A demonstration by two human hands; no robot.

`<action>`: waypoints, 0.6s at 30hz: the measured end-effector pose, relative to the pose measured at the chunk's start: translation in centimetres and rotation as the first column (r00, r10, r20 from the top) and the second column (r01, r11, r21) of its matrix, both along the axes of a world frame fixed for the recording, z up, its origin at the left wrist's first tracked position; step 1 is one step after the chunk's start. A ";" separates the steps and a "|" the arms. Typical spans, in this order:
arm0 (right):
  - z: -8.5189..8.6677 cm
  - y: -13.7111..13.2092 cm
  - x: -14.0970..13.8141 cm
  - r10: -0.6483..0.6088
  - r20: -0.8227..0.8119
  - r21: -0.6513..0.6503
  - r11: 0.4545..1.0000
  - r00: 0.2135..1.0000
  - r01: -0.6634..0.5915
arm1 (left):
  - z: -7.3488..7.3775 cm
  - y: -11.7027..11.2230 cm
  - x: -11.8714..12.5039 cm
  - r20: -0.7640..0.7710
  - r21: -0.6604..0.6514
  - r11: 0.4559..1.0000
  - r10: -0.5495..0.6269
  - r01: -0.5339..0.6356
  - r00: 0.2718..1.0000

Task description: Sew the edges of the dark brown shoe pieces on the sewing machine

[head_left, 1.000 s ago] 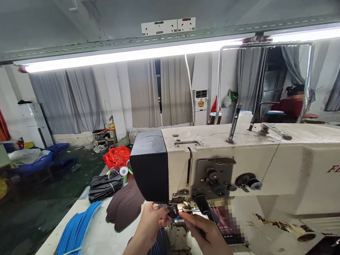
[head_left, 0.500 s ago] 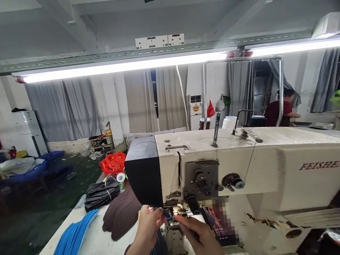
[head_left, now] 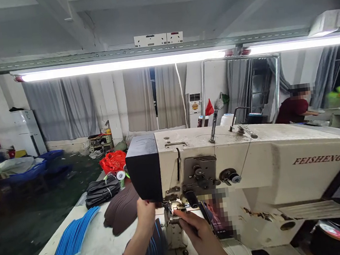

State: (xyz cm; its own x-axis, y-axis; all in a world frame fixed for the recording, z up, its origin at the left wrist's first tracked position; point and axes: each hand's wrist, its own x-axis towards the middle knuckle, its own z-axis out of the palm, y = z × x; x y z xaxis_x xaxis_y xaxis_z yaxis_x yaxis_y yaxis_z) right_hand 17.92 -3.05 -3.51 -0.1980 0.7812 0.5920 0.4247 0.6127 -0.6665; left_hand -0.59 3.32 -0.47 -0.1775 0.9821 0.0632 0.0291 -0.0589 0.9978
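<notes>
Beneath the head of a cream sewing machine (head_left: pixel 251 142), both my hands are at the needle area (head_left: pixel 171 211). My left hand (head_left: pixel 146 214) is closed, its fingertips partly lost against the black end cover; what they hold cannot be made out. With its index finger reaching to the presser foot, my right hand (head_left: pixel 198 230) is curled closed, and anything under its fingertips is too small to name. A stack of dark strips with blue edges (head_left: pixel 154 248) hangs below my left hand. Dark brown curved pieces (head_left: pixel 121 211) lie to its left.
A tied bundle of blue-edged strips (head_left: pixel 65 246) lies on the left of the table, by a black bundle (head_left: pixel 102 191) and a red plastic bag (head_left: pixel 112 162). A phone (head_left: pixel 216 220) leans behind my right hand. A person (head_left: pixel 293 107) works at the far right.
My left hand has shifted slightly up and away from my right fingertips; the blue bit seen between them is hidden. My right hand stays at the needle area. The view has turned slightly.
</notes>
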 end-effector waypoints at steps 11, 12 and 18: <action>-0.4 0.7 0.1 -0.010 -0.013 0.002 1.000 1.000 0.010 | -6.6 -1.6 -12.1 -0.809 -0.136 0.963 0.027 -0.232 0.588; -0.4 0.7 0.1 -0.014 -0.011 0.000 1.000 1.000 0.014 | -7.1 -2.6 -12.2 -0.819 -0.168 0.962 -0.014 -0.217 0.573; 0.3 0.4 -0.2 -0.019 -0.030 0.007 1.000 0.999 0.019 | -8.7 -8.1 -11.6 -0.730 -0.410 0.911 -0.295 -0.051 0.616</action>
State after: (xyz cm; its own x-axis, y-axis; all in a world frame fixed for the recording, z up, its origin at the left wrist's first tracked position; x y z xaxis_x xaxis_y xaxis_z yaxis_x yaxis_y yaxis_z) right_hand 17.76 -2.68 -3.22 -0.1653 0.7802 0.6033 0.4161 0.6097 -0.6746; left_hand -12.19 -4.76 -9.16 -0.1097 0.9649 -0.2387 0.8052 0.2271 0.5478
